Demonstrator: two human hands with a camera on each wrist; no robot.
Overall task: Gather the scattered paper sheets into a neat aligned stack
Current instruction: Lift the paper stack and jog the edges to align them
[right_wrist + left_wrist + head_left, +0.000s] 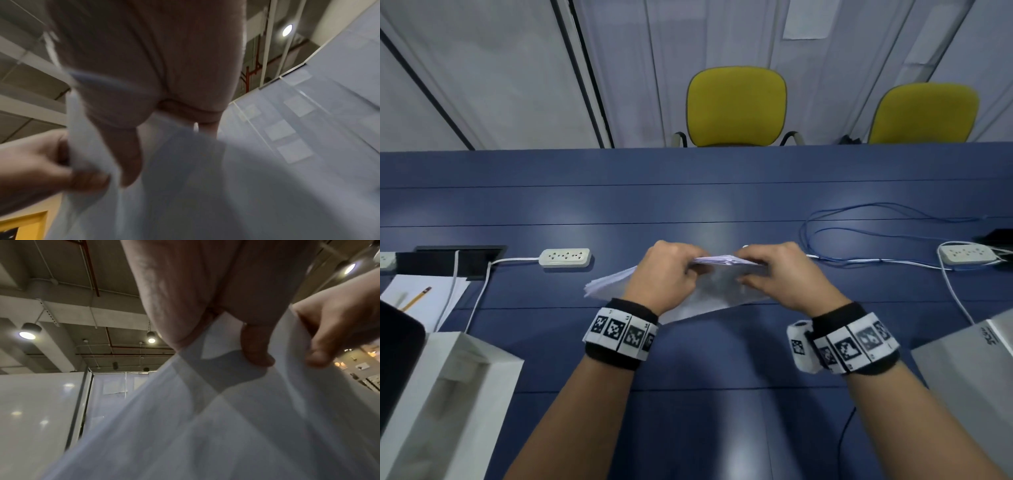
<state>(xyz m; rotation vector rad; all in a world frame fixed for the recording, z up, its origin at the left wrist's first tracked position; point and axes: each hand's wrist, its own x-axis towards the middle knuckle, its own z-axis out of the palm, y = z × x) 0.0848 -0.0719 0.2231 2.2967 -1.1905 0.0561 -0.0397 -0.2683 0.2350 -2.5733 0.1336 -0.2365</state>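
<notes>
Hands grip one bundle of paper sheets [709, 291] above the middle of the blue bench [688, 205]: left hand [671, 274] pinching its top edge, right hand [787, 274] beside it doing likewise.

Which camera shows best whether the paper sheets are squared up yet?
The head view: it shows the paper sheets whole, corners fanned out between the left hand and right hand, not yet aligned. Both wrist views show only blurred paper close up, with overlapping sheets and gripping fingers.
</notes>
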